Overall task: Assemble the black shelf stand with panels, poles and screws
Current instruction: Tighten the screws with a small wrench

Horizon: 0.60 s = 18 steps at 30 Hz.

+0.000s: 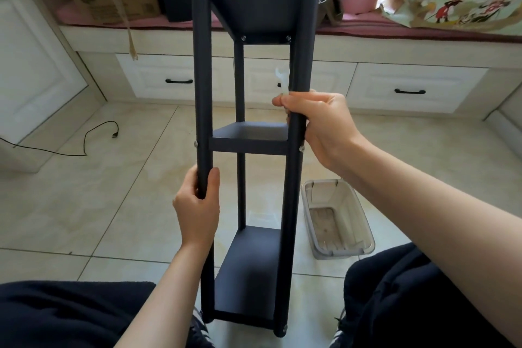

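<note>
Black metal shelf stand (250, 138) with three dark panels stands upright on the tiled floor (113, 206) between the person's knees, its top cut off by the frame's upper edge. Left hand (197, 206) has its fingers wrapped round the near left pole (202, 65); right hand (319, 127) grips the near right pole (296, 178) and pinches a small white plastic wrench (282, 79) (its lower end hidden in the fingers). A clear plastic bin (337, 220) sits on the floor just right of the stand.
</note>
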Motion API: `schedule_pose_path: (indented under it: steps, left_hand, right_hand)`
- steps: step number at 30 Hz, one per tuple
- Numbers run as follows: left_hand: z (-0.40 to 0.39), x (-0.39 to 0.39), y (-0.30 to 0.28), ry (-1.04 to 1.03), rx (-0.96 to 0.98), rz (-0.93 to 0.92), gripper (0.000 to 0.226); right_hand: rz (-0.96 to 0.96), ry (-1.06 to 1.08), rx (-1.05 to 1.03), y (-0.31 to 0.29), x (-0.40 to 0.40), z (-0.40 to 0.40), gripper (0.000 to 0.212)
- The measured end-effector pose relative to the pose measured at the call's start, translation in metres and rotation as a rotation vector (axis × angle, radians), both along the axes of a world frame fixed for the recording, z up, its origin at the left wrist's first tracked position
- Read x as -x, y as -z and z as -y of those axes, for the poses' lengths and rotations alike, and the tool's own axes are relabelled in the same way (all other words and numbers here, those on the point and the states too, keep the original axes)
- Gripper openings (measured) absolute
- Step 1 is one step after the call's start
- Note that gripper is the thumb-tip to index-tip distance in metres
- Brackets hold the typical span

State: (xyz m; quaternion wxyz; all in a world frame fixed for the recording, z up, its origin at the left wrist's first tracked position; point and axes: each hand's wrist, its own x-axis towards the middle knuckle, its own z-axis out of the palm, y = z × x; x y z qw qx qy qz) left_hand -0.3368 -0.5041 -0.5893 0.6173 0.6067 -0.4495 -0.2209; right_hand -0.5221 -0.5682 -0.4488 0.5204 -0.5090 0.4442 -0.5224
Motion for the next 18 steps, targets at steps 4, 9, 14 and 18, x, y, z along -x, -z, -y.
schedule_pose_path:
  steps: [4,9,14,18]
  left_hand:
    - [-0.006,-0.001,-0.004,-0.134,-0.072,0.169,0.020]
    - [-0.033,0.031,-0.018,-0.137,0.103,0.444,0.049]
    - [-0.054,0.073,-0.021,0.143,-0.084,0.001,0.032]
    - [-0.050,0.080,-0.012,0.283,-0.259,-0.172,0.019]
  right_hand:
    - [-0.190,-0.029,0.140,0.002,-0.008,0.000,0.006]
    - [-0.273,-0.008,0.193,-0.001,-0.018,-0.002,0.006]
    - [-0.336,-0.028,0.206,-0.007,-0.024,-0.007,0.012]
    - [-0.384,-0.044,0.254,-0.008,-0.026,-0.011,0.014]
